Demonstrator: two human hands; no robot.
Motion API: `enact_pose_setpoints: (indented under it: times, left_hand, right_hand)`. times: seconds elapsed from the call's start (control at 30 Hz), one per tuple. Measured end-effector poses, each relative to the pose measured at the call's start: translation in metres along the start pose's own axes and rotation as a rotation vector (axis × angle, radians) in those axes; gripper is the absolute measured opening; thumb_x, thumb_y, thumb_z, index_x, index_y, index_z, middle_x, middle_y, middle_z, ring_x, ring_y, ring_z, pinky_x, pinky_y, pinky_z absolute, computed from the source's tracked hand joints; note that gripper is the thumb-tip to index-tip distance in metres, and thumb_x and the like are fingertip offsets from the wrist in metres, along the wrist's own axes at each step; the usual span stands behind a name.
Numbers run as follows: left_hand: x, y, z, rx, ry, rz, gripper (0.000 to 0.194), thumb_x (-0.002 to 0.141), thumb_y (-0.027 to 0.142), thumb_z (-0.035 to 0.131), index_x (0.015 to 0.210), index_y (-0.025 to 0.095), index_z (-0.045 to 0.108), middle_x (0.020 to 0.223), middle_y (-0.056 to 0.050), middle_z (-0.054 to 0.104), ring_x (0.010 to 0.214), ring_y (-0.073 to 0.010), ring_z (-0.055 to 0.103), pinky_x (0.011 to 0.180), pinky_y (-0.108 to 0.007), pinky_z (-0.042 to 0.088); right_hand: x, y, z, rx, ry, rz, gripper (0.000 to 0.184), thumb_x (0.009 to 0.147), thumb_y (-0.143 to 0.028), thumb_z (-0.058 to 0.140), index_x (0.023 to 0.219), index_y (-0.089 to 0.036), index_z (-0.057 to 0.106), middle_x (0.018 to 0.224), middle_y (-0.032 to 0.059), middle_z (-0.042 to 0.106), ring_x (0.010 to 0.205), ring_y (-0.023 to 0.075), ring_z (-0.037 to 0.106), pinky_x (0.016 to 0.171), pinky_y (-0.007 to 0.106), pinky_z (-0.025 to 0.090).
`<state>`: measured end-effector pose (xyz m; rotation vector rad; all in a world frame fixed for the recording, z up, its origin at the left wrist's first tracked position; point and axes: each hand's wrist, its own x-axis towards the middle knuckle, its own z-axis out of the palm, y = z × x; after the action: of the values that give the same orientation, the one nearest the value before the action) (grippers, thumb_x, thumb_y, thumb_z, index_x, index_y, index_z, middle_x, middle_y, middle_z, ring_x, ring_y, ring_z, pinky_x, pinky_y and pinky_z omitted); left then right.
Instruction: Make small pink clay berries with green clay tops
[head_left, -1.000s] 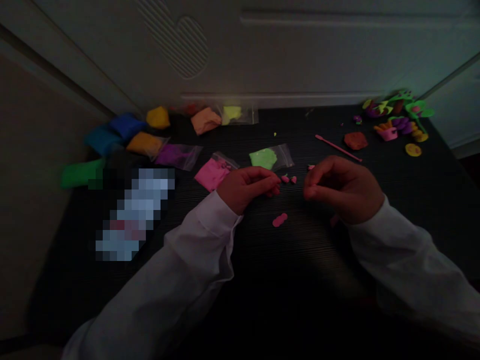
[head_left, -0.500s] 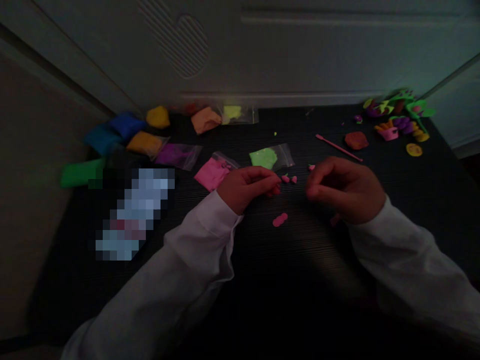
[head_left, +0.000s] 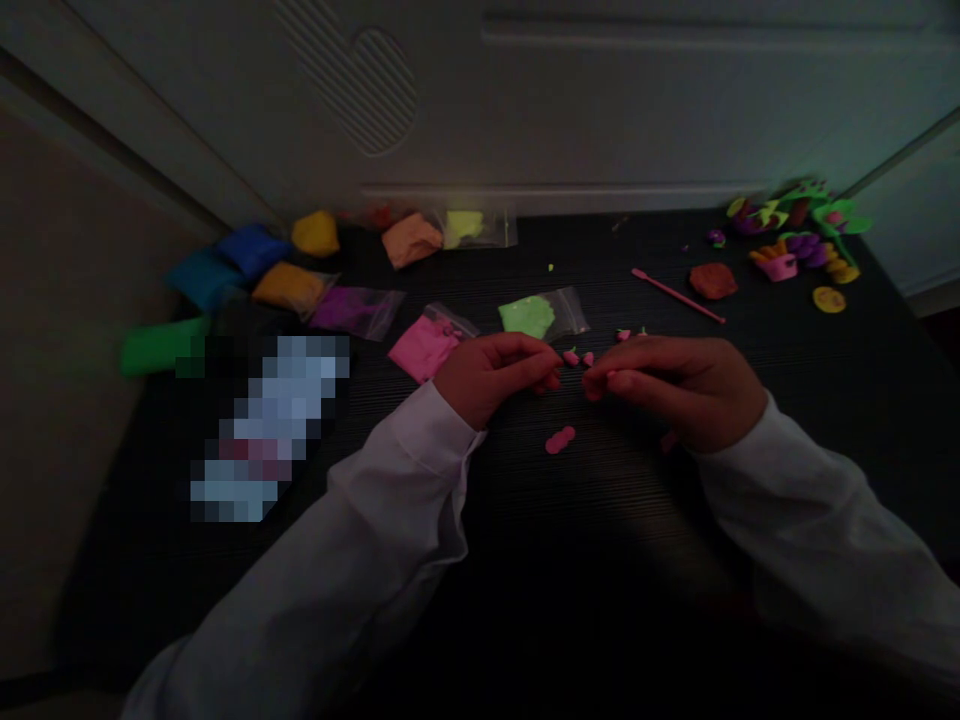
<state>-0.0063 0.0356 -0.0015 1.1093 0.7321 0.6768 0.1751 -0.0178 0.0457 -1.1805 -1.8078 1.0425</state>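
Observation:
My left hand [head_left: 495, 375] rests low over the dark table, thumb and fingers pinched together; what they hold, if anything, is hidden. Facing it, my right hand [head_left: 690, 390] is closed in a pinch, and a tiny bit of pink clay [head_left: 612, 376] shows at the thumb tip. Between and behind the fingertips lie small pink clay buds [head_left: 571, 356] with green tips. Nearer to me, flat pink clay discs [head_left: 560, 440] overlap in a short row. Partly under my right wrist is another pink piece [head_left: 669, 440].
Bags of pink clay [head_left: 424, 345] and light green clay [head_left: 529, 317] lie beyond my left hand. More coloured clay packs [head_left: 255, 250] sit at the left. A pink modelling stick [head_left: 679, 295], a reddish-brown lump [head_left: 712, 281] and finished clay figures [head_left: 776, 262] are at the right.
My right hand has moved left and its fingers have stretched toward my left hand, uncovering another small bud behind it. My left hand has stayed in place.

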Motion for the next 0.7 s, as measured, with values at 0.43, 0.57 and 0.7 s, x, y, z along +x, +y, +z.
enact_pose_setpoints:
  times: [0.43, 0.57, 0.7]
  left_hand:
    - [-0.0003, 0.0022, 0.0011, 0.019, 0.015, -0.018, 0.013, 0.067, 0.025, 0.059, 0.072, 0.014, 0.06, 0.06, 0.003, 0.06, 0.055, -0.0051, 0.052, 0.056, -0.02, 0.04]
    - [-0.0007, 0.002, 0.0007, 0.017, 0.006, -0.007, 0.012, 0.068, 0.025, 0.059, 0.071, 0.014, 0.061, 0.06, 0.003, 0.06, 0.055, -0.0044, 0.052, 0.056, -0.018, 0.039]
    - [-0.0006, 0.0007, -0.0002, 0.005, -0.001, -0.003, 0.012, 0.068, 0.026, 0.059, 0.072, 0.014, 0.061, 0.061, 0.003, 0.061, 0.056, -0.0046, 0.052, 0.057, -0.019, 0.039]
  right_hand:
    - [-0.0044, 0.0028, -0.0025, 0.321, -0.027, 0.055, 0.017, 0.08, -0.029, 0.047, 0.076, -0.022, 0.062, 0.067, -0.0025, 0.062, 0.066, 0.0096, 0.057, 0.065, 0.025, 0.044]
    - [-0.0049, 0.0021, -0.0017, 0.362, -0.021, 0.098, 0.007, 0.07, -0.023, 0.06, 0.077, -0.025, 0.061, 0.067, -0.0039, 0.06, 0.063, 0.0089, 0.056, 0.058, 0.023, 0.044]
    - [-0.0043, -0.0004, -0.0004, 0.335, -0.014, 0.109, 0.012, 0.067, -0.019, 0.062, 0.078, -0.025, 0.062, 0.069, -0.0033, 0.061, 0.066, 0.0091, 0.057, 0.061, 0.023, 0.047]
